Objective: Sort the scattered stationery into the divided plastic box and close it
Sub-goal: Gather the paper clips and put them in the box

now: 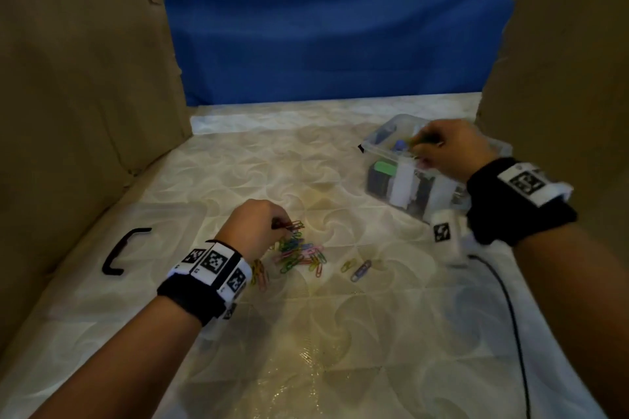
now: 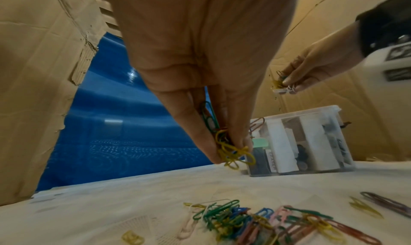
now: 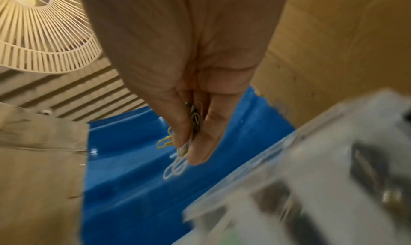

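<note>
A heap of coloured paper clips [image 1: 299, 253] [image 2: 262, 220] lies mid-table. My left hand [image 1: 262, 224] hovers at the heap's far-left edge and pinches a bunch of yellow, green and red clips [image 2: 227, 148] between thumb and fingers. The clear divided plastic box [image 1: 384, 187] [image 2: 311, 143] stands open at the right, with white dividers and dark items inside. My right hand [image 1: 442, 150] [image 2: 311, 69] is above the box and pinches a small bunch of white and yellow clips [image 3: 177, 161] [image 2: 282, 83]. The box [image 3: 311, 187] is blurred in the right wrist view.
Two stray clips [image 1: 357, 269] lie right of the heap. A black handle-shaped piece [image 1: 119, 252] rests at the left. A black cable [image 1: 510, 316] runs along the right front. Cardboard walls [image 1: 85, 78] stand on both sides, with a blue backdrop [image 1: 323, 27] behind.
</note>
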`<state>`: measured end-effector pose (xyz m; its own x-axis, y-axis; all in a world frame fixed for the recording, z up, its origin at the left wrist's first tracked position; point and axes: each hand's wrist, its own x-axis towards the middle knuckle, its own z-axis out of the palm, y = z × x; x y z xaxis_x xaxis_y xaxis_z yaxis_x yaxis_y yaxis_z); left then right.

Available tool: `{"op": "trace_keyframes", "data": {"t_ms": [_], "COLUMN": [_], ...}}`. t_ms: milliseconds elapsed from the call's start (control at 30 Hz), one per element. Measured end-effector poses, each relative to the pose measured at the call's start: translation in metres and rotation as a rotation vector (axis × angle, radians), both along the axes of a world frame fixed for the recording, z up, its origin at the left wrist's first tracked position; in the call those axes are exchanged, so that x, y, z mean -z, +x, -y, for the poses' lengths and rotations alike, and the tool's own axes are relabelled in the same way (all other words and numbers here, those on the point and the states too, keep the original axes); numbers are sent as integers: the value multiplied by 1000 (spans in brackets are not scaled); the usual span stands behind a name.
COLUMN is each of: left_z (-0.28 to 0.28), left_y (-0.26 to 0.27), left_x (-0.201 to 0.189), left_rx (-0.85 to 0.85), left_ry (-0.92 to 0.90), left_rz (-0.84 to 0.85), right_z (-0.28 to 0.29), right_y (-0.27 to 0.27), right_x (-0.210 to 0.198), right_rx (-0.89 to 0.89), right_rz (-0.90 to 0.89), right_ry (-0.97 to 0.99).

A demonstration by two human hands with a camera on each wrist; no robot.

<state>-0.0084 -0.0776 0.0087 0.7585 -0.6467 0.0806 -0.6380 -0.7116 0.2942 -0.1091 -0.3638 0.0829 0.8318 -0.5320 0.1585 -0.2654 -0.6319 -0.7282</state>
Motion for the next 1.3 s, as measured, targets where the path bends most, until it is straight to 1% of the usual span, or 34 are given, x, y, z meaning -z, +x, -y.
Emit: {"op": "trace_keyframes", "data": {"t_ms": [100,133,200,267,367,433,500,567,633,700,767,833,867,933,1000,1100,1167,1300], "left_z": [0,-1,-1,-2,-4,-6,-7,-7,-6,-4,-1,3,5,13,24,43,58,98], "left_y": [0,0,0,-1,-2,-2,-4,-5,-7,-10,-15,-20,-23,-26,-26,-26,-26,-26], "left_x": [0,0,-1,-2,-2,-2,-2,-2,-4,-5,-7,-10,-13,-22,-34,-56,-72,-106], "left_rx": [-27,-32,-42,-47,-49,-59,-64,-62,-65,-67,-62,-46,-34,-9,10,32,72,155], "left_ry": [-17,-26,-41,-50,-74,-95,-114,-134,-146,-158,-182,-202,-210,-229,-250,-282,-291,-290], "left_rz": [-36,-42,-53,-65,-94,-119,-125,-125,-129,-137,-148,-145,-140,-132,-119,-96,-69,-1], "right_z": [53,70,96,113,135,160,166,143,128,133,140,144,150,160,153,131,118,91], "right_y": [5,8,13,19,29,39,42,32,23,16,7,-2,-2,-2,-3,-9,-14,-19], "right_x": [-14,-14,-8,1,14,27,30,18,10,12,23,36,45,58,56,52,58,66], "right_rx": [182,226,275,274,208,184,187,153,157,193,290,361,392,389,383,430,447,387], "right_rz": [-100,-172,-373,-527,-678,-724,-699,-634,-555,-400,-272,-235,-247,-239,-192,-166,-148,-116], "right_ry": [-207,-258,-387,-436,-482,-515,-515,-485,-393,-306,-265,-213,-145,20,124,128,113,121]}}
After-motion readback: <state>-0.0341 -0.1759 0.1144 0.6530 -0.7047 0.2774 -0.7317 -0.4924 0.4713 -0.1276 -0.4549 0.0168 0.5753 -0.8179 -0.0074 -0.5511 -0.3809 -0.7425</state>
